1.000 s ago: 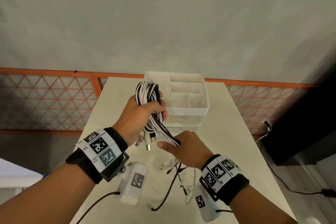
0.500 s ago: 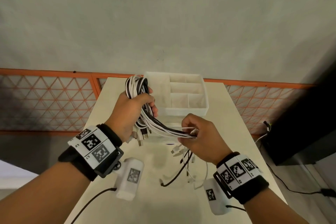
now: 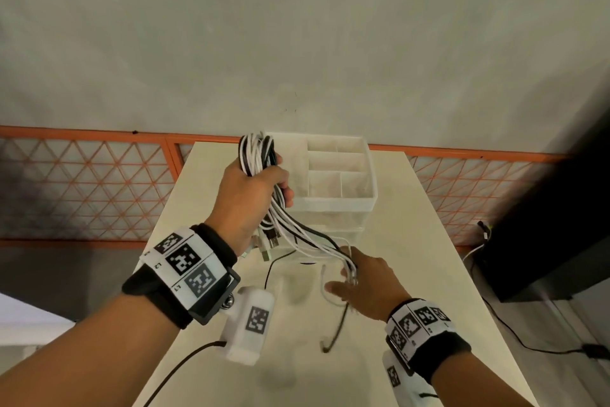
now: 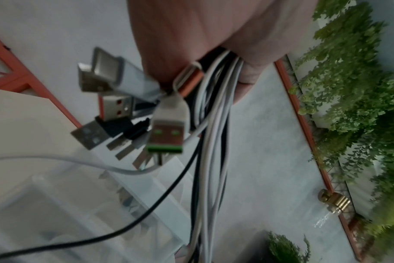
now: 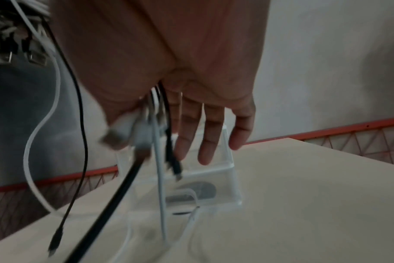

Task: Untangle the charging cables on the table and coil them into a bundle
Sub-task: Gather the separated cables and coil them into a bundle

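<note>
1. We hold the cables (image 3: 260, 162) in our left hand (image 3: 246, 198), its grip closed round the folded loops, lifted above the worktop (image 3: 425, 241).
2. The right hand (image 3: 366, 284) sits lower and nearer us. Its fingers (image 5: 205, 142) are nearly straight, and the loose strands run across the base of the thumb. We cannot tell whether they are pinched or only draped.
3. We judge the bundle light, limp and fairly slick. It will sag and slide wherever nothing supports it, so the best hold is mid-loop, as the left grip has it.
4. The plugs (image 4: 167, 131) are the only stiff parts. They hang just below the left grip and could snag on other strands.
5. The bundle's long axis runs roughly upright through the left grip: loops above it, plugs and tails below.
6. From there the tails slant down towards the right hand, and their ends dangle below it towards the worktop.
7. The clear organiser (image 3: 343, 188) stands just beyond the left grip.
</note>
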{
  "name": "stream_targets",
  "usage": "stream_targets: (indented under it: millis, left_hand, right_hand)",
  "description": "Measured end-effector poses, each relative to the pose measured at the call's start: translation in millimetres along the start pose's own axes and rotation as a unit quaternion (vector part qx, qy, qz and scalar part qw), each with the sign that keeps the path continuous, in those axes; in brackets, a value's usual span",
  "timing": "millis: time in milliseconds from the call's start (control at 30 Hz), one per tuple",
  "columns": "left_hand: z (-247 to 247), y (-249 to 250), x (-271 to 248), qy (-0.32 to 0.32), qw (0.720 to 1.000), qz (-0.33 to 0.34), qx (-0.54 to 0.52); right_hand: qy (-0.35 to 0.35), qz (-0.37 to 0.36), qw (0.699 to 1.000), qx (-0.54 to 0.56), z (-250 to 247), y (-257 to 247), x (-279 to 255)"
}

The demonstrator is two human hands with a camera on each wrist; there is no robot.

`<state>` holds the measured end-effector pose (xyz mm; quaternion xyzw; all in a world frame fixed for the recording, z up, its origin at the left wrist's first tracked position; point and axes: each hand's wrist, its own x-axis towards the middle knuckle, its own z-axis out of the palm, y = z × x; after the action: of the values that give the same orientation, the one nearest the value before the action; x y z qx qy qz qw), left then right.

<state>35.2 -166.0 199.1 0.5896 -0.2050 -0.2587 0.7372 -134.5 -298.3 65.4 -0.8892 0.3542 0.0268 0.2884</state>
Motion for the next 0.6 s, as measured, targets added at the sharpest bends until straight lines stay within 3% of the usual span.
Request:
stream_targets:
  millis: [67,267,467,600]
  left_hand:
    - [3,-2,-2,-0.017,1.000,0.001,0.012]
    - [13,-5,-7,-0.056,0.998,-0.012,0.034]
    - [7,-2,-7,-0.069,0.997,-0.019,0.019]
    - [-4,-1,-5,-0.061,0.998,-0.005,0.013]
  right_hand:
    - [-0.023,-0.024,0.998,0.048,-8,-8,-3]
    - [-0.007,-0.171,0.968,0.185,-29,-69,-9]
    - [0.005,-0.196,0.944,0.264,-18,-97,-6]
    - [-0.016,-0.166,0.950,0.266,-12,-93,-4]
